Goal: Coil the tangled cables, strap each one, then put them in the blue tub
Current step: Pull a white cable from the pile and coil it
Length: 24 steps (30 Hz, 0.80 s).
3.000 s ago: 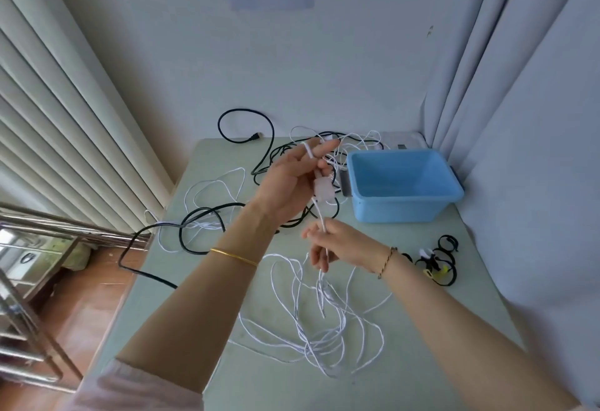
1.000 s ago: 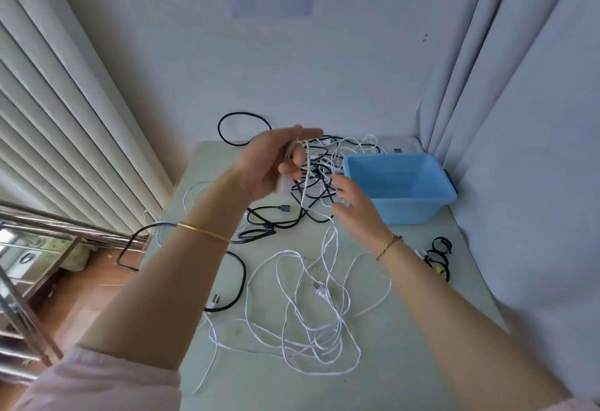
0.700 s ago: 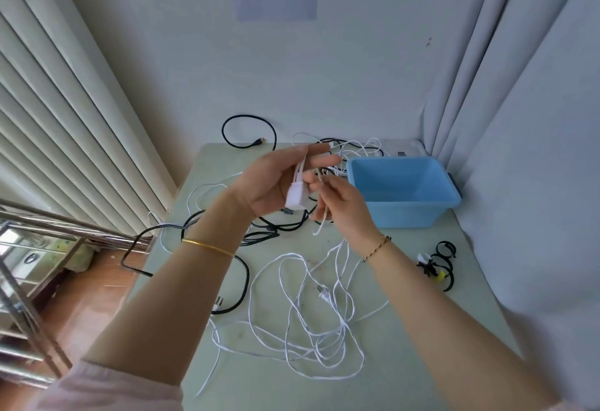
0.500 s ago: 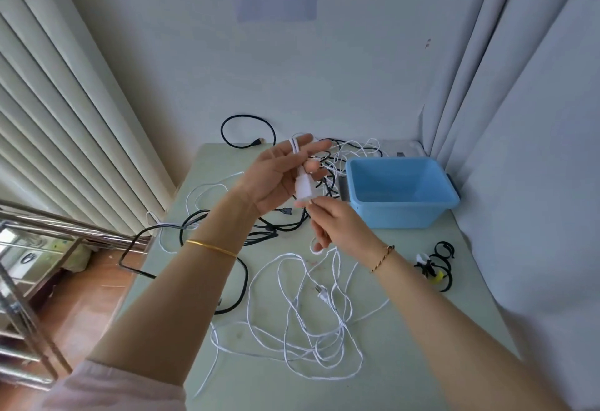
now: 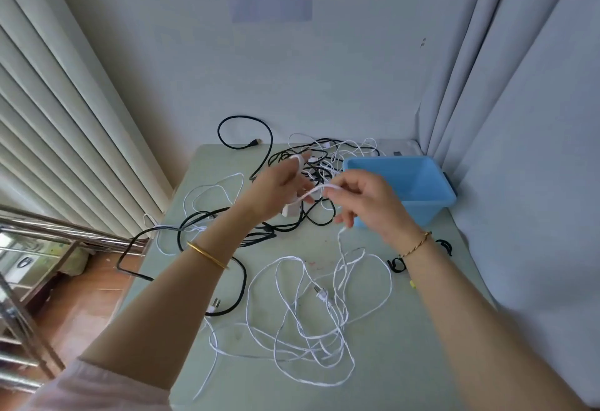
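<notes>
A long white cable (image 5: 302, 323) lies in loose tangled loops on the pale green table (image 5: 406, 345). My left hand (image 5: 276, 193) is raised above the table, gripping the cable's white plug end, with a turn of cable over its fingers. My right hand (image 5: 367, 203) pinches the same cable a short way along; a strand stretches between the two hands and drops to the heap below. The blue tub (image 5: 418, 183) stands at the back right, nothing visible inside. Black cables (image 5: 207, 225) sprawl on the left and back.
Black straps (image 5: 397, 264) lie on the table to the right, partly behind my right forearm. More black and white cables are tangled at the back by the wall (image 5: 324, 154). One black cable hangs over the table's left edge. Curtains hang on the right, blinds on the left.
My right hand has slid out along the white cable and moved right and up, drawing a strand taut from my left hand. My left hand keeps hold of the plug end.
</notes>
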{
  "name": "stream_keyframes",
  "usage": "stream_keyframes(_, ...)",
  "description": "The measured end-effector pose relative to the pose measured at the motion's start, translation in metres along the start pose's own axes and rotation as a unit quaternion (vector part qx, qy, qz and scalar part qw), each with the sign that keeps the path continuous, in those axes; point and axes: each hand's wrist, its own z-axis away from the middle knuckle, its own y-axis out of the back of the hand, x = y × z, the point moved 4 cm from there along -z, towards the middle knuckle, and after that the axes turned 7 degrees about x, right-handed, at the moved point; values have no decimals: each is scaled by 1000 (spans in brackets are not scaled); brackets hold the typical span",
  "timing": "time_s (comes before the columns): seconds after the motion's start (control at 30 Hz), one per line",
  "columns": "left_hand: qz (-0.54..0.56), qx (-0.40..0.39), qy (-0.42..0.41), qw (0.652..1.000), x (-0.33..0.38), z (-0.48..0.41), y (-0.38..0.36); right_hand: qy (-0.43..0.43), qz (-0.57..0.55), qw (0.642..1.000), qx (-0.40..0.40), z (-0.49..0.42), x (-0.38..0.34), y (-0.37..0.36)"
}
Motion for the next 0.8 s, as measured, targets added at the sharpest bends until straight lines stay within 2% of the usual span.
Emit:
stream_keyframes(0.17, 17, -107, 25, 994, 20, 15, -11, 40, -19, 992, 115, -17, -1, 13)
stream_keyframes(0.23, 59, -133, 48, 988, 26, 17, -15, 36, -34, 989, 143, -21, 5, 14)
stream_keyframes(0.3, 153, -158, 68, 973, 30, 16, -15, 7, -69, 985, 158, -22, 15, 11)
stream_keyframes(0.37, 304, -196, 69, 930, 35, 14, -14, -37, -107, 986, 125, -19, 29, 4)
stream_keyframes(0.43, 477, -206, 85, 850, 38, 9, -10, -74, -101, 991, 56, -10, 43, -8)
stream_keyframes(0.5, 606, -168, 95, 772, 42, 1, -3, -96, -42, 994, -11, 1, 57, -22)
stream_keyframes(0.53, 642, -133, 91, 749, 42, -4, 1, -99, 10, 994, -46, 7, 63, -29)
stream_keyframes(0.6, 649, -60, 76, 755, 40, -12, 8, -107, 101, 981, -124, 18, 75, -42)
stream_keyframes(0.7, 570, 14, 64, 819, 31, -19, 11, -111, 151, 960, -206, 29, 72, -52)
stream_keyframes(0.8, 448, 83, 77, 887, 11, -18, 8, -88, 182, 950, -236, 32, 46, -51)
